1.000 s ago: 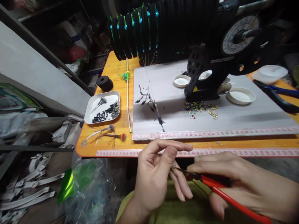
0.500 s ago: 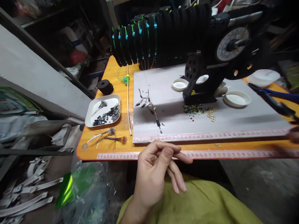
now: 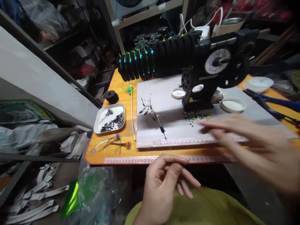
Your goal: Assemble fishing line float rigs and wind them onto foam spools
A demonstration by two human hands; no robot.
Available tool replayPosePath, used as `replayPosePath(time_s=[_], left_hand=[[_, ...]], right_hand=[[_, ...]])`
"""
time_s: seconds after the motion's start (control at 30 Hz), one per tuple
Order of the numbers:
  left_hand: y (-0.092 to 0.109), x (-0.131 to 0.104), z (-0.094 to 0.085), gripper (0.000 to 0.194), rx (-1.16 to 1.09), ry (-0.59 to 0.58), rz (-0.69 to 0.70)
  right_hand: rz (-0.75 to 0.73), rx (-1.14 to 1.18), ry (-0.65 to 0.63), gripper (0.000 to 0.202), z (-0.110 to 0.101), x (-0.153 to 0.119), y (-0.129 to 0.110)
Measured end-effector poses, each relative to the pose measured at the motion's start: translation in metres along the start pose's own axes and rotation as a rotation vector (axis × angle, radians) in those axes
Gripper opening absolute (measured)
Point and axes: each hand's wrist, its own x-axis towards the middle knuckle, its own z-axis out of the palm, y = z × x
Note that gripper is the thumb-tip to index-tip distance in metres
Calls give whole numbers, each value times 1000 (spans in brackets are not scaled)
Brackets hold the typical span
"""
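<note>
My left hand (image 3: 164,184) rests at the table's front edge above my lap, fingers loosely bent and apart, nothing visible in it. Blurred by motion, my right hand (image 3: 255,150) reaches in from the right over the white board (image 3: 178,131), fingers stretched out, and I see nothing held. Just beyond its fingertips lie a heap of small coloured pieces (image 3: 192,115) and some gold-coloured bits (image 3: 208,116). On the board's left part sits a branching wire assembly (image 3: 154,116) with black and orange parts. Behind stands a black machine (image 3: 201,90) with a dial and a row of discs.
To the left, a white tray (image 3: 96,125) holds black cylinders and small metal bits. Wire bundles (image 3: 120,143) and a thin stick (image 3: 133,118) lie beside the board. Round white lids (image 3: 233,105) sit near the machine, and blue-handled pliers (image 3: 278,101) lie at the right.
My right hand has come from the far right edge leftward over the board's front. The left hand keeps its pose. The camera view has shifted, showing more of the back.
</note>
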Motion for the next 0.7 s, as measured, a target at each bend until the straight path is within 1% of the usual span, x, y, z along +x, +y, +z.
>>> replayPosePath(time_s=[0.07, 0.1, 0.13, 0.2, 0.23, 0.3, 0.33, 0.37, 0.43, 0.5, 0.57, 0.63, 0.7], left_hand=[[2, -2, 1, 25, 94, 30, 10], [4, -2, 1, 25, 153, 43, 10], [7, -2, 1, 24, 214, 51, 9], [14, 2, 0, 27, 306, 71, 22], [18, 5, -1, 35, 327, 94, 45], [27, 13, -4, 50, 328, 148, 129], [31, 17, -6, 52, 323, 171, 186], [35, 22, -7, 48, 319, 188, 238], [39, 28, -8, 37, 333, 194, 297], [39, 30, -9, 32, 362, 171, 295], [32, 26, -10, 35, 379, 127, 268], [20, 20, -12, 41, 402, 107, 239], [5, 13, -17, 46, 473, 118, 215]], right_hand=[[-12, 142, -120, 38, 24, 40, -30], [-4, 247, -224, 39, 34, 55, -43], [35, 365, -293, 39, 42, 67, -54], [82, 538, -369, 38, 51, 81, -69], [66, 569, -377, 37, 52, 83, -73], [-44, 535, -357, 31, 52, 85, -76], [-108, 489, -338, 27, 50, 85, -76], [-162, 448, -320, 24, 48, 84, -76], [-204, 428, -303, 20, 46, 84, -75], [-129, 525, -327, 23, 46, 85, -72], [25, 727, -390, 31, 47, 84, -68], [181, 920, -451, 35, 50, 83, -63], [265, 1024, -477, 36, 54, 81, -59]])
